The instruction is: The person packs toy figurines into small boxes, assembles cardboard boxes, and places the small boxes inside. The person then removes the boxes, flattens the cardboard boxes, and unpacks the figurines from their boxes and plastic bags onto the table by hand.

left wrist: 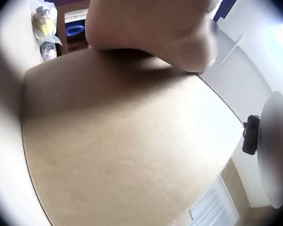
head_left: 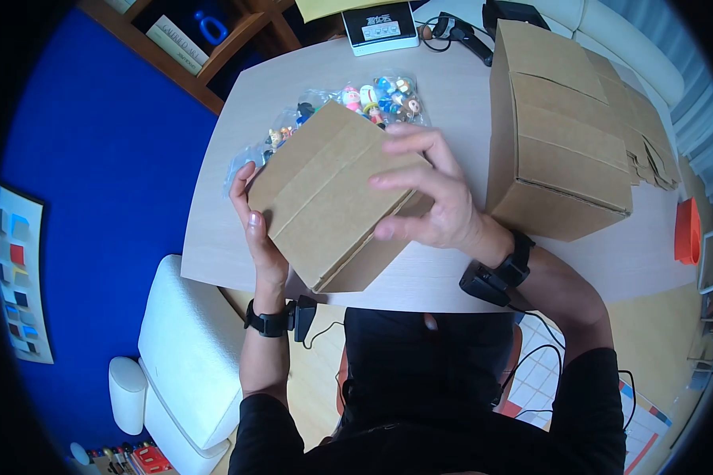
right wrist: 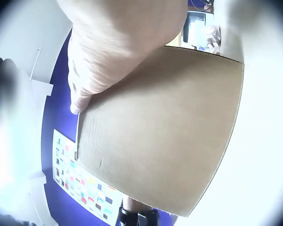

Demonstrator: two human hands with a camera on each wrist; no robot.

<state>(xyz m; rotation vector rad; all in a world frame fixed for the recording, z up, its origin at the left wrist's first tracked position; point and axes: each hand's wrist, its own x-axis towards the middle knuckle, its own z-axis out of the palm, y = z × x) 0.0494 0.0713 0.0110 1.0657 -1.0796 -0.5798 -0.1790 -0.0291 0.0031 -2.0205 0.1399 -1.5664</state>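
Observation:
A closed brown cardboard box (head_left: 333,182) sits turned at an angle near the table's front edge, a taped seam running along its top. At its left side my left hand (head_left: 265,249) grips it, thumb by the top edge and fingers along the side. My right hand (head_left: 444,202) is over the right part of the box with fingers spread, fingertips right at the top face. In the left wrist view the left palm (left wrist: 151,28) lies close along a box wall. From the right wrist, the right hand (right wrist: 122,42) overlaps a plain cardboard side.
Bagged small figurines (head_left: 372,99) lie behind the box. A larger cardboard box (head_left: 566,150) stands to the right, with flattened cardboard (head_left: 650,150) beyond it. At the back are a small white device (head_left: 380,30) and a black scanner (head_left: 463,38). An orange container (head_left: 687,231) sits far right.

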